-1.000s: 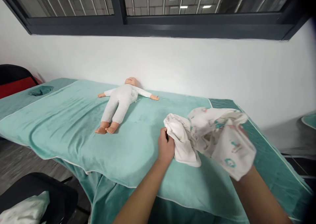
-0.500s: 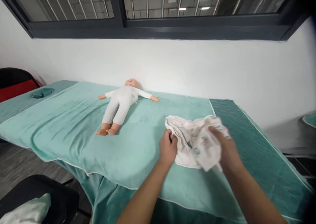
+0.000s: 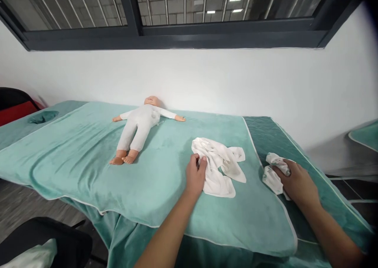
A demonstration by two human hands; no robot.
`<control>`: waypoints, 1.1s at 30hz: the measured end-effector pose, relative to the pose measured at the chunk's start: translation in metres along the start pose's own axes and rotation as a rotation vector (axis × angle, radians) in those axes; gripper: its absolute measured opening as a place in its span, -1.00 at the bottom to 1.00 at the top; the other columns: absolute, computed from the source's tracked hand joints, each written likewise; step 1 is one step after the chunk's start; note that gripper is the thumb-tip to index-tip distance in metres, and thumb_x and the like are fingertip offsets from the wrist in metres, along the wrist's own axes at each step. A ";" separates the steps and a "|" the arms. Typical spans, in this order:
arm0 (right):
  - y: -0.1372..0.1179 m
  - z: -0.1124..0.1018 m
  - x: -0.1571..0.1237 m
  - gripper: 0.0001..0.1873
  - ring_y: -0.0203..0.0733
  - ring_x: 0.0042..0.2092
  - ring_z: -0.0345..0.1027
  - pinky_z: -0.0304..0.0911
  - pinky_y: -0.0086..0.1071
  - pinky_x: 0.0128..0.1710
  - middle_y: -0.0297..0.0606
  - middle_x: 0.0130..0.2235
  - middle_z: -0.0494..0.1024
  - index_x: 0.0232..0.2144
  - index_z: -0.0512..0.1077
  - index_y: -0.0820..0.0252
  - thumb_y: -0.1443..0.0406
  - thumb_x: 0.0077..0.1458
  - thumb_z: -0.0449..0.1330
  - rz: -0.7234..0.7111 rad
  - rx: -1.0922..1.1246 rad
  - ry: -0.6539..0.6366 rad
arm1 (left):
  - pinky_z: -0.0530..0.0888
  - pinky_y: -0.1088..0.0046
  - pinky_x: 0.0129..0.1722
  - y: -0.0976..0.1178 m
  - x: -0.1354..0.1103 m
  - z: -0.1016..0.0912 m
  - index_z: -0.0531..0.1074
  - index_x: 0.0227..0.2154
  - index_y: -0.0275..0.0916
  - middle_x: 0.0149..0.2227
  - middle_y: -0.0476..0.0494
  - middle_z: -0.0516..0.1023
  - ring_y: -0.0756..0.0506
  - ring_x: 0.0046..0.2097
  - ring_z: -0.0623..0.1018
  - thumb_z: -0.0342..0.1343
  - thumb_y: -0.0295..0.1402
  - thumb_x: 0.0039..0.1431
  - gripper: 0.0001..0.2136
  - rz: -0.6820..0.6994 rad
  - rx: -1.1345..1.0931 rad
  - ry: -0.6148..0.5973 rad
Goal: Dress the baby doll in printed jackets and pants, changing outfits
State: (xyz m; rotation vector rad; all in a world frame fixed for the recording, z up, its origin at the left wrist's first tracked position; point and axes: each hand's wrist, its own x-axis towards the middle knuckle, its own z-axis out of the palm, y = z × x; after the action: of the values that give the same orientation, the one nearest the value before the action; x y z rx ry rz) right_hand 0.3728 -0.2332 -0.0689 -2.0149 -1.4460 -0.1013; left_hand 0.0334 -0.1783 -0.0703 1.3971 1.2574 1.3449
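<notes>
My left hand (image 3: 195, 174) is closed on the left edge of a white printed baby garment (image 3: 218, 169) that lies spread on the teal towel (image 3: 88, 157) covering the bed. My right hand (image 3: 295, 181) presses down on a second, smaller printed cloth piece (image 3: 273, 173) at the towel's right edge, fingers curled over it. A baby doll (image 3: 138, 126) in a white bodysuit lies on its back near the wall, arms out, well left of both hands.
The bed stands against a white wall under a dark-framed window (image 3: 177, 19). A black chair (image 3: 53, 240) with a pale cloth on it is at the lower left. A red and black seat (image 3: 14, 104) is at far left.
The bundle held in both hands has been split. My right hand carried the smaller piece down to the right and set it on the bed; the larger garment now lies flat under my left hand.
</notes>
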 end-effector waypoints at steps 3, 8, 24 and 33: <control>-0.003 0.010 -0.013 -0.61 0.35 0.02 0.38 0.20 0.13 -0.04 0.13 0.02 0.50 -0.03 0.43 0.01 0.01 0.18 0.10 -0.047 -0.197 0.017 | 0.25 0.46 -0.32 0.000 0.000 0.000 0.32 -0.30 -0.18 -0.43 0.07 0.30 0.00 -0.40 0.29 0.02 -0.05 0.29 -0.72 0.006 0.009 0.003; -0.040 0.004 -0.028 -0.49 0.33 0.25 0.20 -0.07 0.29 0.27 0.10 0.21 0.36 0.17 0.31 0.17 0.09 0.24 0.04 -0.205 -0.168 0.209 | 0.30 0.46 -0.29 0.001 0.001 0.001 0.34 -0.29 -0.20 -0.40 0.04 0.34 0.00 -0.36 0.33 0.03 -0.06 0.29 -0.72 0.012 -0.031 0.005; -0.068 0.039 -0.065 -0.48 0.10 0.36 0.09 0.08 0.15 0.32 -0.13 0.33 0.27 0.24 0.29 0.04 0.04 0.31 0.05 -0.393 0.142 -0.316 | 0.44 0.41 -0.30 0.008 0.036 -0.024 0.45 -0.28 -0.29 -0.29 -0.17 0.58 -0.09 -0.30 0.55 0.26 0.04 0.03 -0.56 -0.432 -0.570 0.007; -0.166 -0.011 0.011 -0.48 0.01 0.26 0.24 0.22 -0.04 0.23 -0.15 0.26 0.34 0.21 0.28 0.03 0.04 0.27 0.11 -0.390 0.437 -0.374 | 0.42 0.42 -0.31 0.062 0.061 -0.030 0.60 -0.31 -0.25 -0.36 -0.07 0.61 -0.09 -0.35 0.53 0.27 -0.31 -0.06 -0.78 -0.146 -0.245 -0.332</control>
State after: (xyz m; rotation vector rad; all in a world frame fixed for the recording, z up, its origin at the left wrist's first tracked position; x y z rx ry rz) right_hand 0.2362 -0.1996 0.0199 -1.4293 -1.8883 0.4139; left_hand 0.0076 -0.1317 0.0051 1.2678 0.9228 1.0748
